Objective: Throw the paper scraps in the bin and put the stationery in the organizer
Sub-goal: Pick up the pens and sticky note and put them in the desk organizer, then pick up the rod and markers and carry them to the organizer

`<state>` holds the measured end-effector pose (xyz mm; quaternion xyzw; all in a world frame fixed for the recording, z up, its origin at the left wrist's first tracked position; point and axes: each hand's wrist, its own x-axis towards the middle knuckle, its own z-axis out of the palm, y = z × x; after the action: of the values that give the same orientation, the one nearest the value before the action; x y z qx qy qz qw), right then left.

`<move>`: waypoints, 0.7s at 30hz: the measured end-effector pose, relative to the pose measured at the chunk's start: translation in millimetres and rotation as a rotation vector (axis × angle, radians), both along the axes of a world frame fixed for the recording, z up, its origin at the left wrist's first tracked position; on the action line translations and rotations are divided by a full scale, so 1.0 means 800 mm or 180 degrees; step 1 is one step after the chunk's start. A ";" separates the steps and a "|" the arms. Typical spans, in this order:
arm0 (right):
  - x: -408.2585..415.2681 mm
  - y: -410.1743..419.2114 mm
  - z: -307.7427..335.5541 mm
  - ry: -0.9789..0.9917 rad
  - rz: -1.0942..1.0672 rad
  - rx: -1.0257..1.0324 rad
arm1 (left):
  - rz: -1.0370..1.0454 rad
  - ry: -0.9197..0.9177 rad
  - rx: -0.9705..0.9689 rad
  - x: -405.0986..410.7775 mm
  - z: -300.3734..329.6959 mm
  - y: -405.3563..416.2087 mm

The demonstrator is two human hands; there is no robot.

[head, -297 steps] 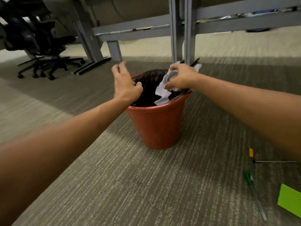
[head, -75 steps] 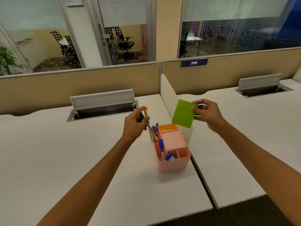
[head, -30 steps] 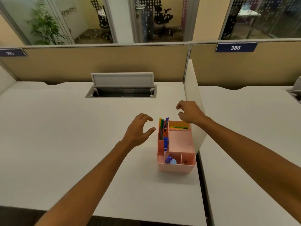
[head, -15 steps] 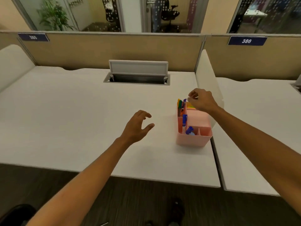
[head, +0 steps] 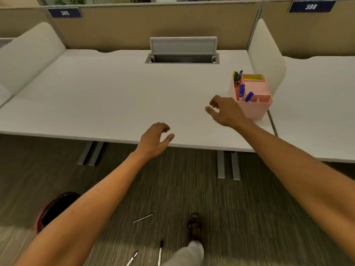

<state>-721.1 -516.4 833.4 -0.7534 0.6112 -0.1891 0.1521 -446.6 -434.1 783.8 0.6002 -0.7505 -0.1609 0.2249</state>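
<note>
A pink organizer (head: 255, 110) stands on the white desk (head: 115, 96) at its right end, with several pens (head: 239, 81) and a green sticky pad (head: 252, 78) inside. My right hand (head: 224, 110) hovers just left of it, empty, fingers curled apart. At the desk's front edge my left hand (head: 153, 139) is open and holds nothing. On the carpet lie a thin silver pen (head: 142, 218) and two more pens (head: 160, 252) near my foot. The red bin (head: 54, 209) with a black liner sits at the lower left, partly hidden by my left arm.
A white divider panel (head: 266, 54) stands right behind the organizer. A grey cable hatch (head: 182, 52) is open at the back of the desk. Grey desk legs (head: 228, 166) stand on the carpet. My shoe (head: 194, 226) is by the pens.
Both hands have drawn back from the organizer toward the desk's front edge. My view has tilted down, bringing the floor, the loose pens and the bin into sight.
</note>
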 end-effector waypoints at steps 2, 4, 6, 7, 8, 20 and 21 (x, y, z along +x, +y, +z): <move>0.026 0.042 -0.012 0.0263 0.0141 0.0054 | -0.0054 -0.0141 -0.0022 0.013 0.003 0.036; 0.050 0.082 -0.022 0.0440 0.0216 0.0060 | -0.0076 -0.0255 -0.0014 0.027 0.008 0.073; 0.071 0.123 -0.031 0.0486 0.0280 0.0077 | -0.0070 -0.0306 0.0060 0.043 0.010 0.111; 0.081 0.142 -0.035 0.0469 0.0285 0.0081 | -0.0065 -0.0319 0.0103 0.053 0.011 0.129; 0.093 0.161 -0.038 0.0484 0.0289 0.0090 | -0.0063 -0.0351 0.0157 0.062 0.013 0.147; 0.255 0.342 -0.129 0.1344 0.0614 0.0352 | -0.0347 -0.1376 0.0689 0.216 -0.078 0.295; 0.272 0.356 -0.140 0.1368 0.0583 0.0436 | -0.0398 -0.1389 0.0745 0.230 -0.093 0.302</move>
<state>-503.7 -231.3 721.3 -0.8165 0.5700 0.0320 0.0858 -262.6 -192.5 709.3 0.5951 -0.7932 -0.1269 -0.0238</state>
